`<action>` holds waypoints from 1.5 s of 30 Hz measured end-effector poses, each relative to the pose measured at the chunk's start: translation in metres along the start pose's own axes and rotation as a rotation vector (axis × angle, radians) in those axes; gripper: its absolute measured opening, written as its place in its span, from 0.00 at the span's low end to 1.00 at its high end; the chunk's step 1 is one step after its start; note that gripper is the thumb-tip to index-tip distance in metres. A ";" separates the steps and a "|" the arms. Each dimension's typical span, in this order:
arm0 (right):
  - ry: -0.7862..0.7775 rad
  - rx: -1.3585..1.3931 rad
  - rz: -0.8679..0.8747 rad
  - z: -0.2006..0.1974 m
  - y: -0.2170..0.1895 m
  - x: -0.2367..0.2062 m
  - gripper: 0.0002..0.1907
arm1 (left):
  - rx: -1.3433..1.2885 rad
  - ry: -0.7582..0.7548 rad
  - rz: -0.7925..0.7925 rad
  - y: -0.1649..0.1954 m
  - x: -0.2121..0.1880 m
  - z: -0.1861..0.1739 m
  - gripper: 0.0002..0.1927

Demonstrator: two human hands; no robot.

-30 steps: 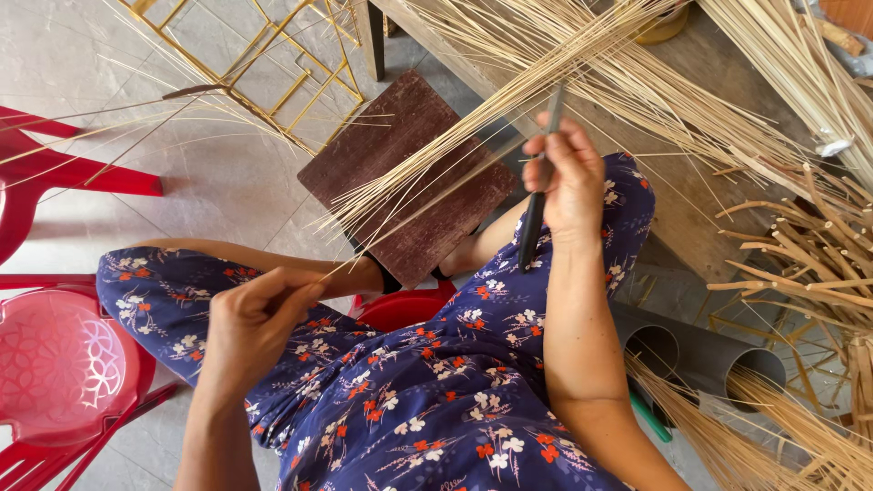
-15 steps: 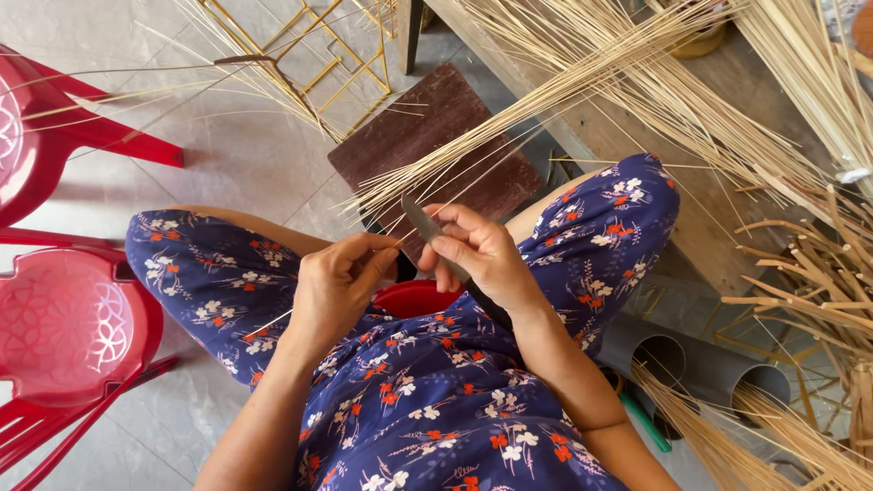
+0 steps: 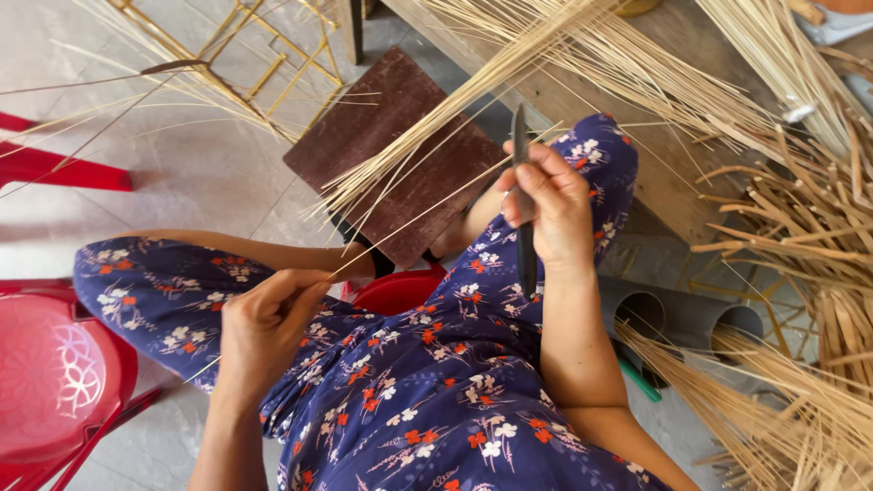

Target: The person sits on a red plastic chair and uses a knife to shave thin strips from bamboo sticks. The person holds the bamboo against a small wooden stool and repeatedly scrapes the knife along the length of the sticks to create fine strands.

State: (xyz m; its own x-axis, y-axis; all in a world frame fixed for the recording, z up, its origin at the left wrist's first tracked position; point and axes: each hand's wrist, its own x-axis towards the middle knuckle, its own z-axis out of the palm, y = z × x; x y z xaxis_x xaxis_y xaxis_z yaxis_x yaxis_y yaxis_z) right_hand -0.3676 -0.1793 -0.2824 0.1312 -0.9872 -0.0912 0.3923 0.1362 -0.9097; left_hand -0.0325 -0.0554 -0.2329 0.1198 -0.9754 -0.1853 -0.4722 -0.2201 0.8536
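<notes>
My left hand [image 3: 265, 320] rests over my lap and pinches the near end of a thin bamboo strip [image 3: 427, 211]. The strip slants up and to the right towards my right hand [image 3: 548, 207]. My right hand is closed around a dark knife [image 3: 523, 205], held upright with its blade pointing away from me. The knife's edge meets the far part of the strip. I sit in blue floral trousers [image 3: 409, 400], with a bundle of long pale bamboo strips [image 3: 582, 45] fanning out above my knees.
A dark brown wooden block [image 3: 391, 136] lies on the floor under the strips. Red plastic chairs [image 3: 55, 382] stand at the left. Heaps of bamboo slivers [image 3: 818, 273] fill the right side, beside two grey pipes [image 3: 691, 318]. A yellow bamboo frame [image 3: 264, 64] lies beyond.
My hands were together over my lap half a second ago. My right hand has moved up and away with the knife along the strip, and my left hand has drawn back with the strip's end.
</notes>
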 end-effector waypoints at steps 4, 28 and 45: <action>0.136 0.060 -0.100 -0.025 -0.015 -0.002 0.15 | 0.026 0.045 0.099 -0.008 -0.011 -0.003 0.07; -0.213 -0.078 0.182 0.033 0.018 -0.036 0.14 | 0.052 0.058 0.188 0.005 -0.015 0.027 0.06; 0.187 0.072 -0.100 -0.052 -0.032 -0.027 0.18 | 0.085 0.066 0.151 -0.006 -0.021 0.002 0.08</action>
State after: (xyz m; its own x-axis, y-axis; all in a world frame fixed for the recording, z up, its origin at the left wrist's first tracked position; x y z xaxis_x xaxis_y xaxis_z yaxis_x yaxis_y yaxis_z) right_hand -0.4311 -0.1612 -0.2723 -0.0803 -0.9934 -0.0819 0.4593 0.0361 -0.8875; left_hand -0.0342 -0.0333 -0.2355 0.0978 -0.9949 -0.0228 -0.5605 -0.0740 0.8248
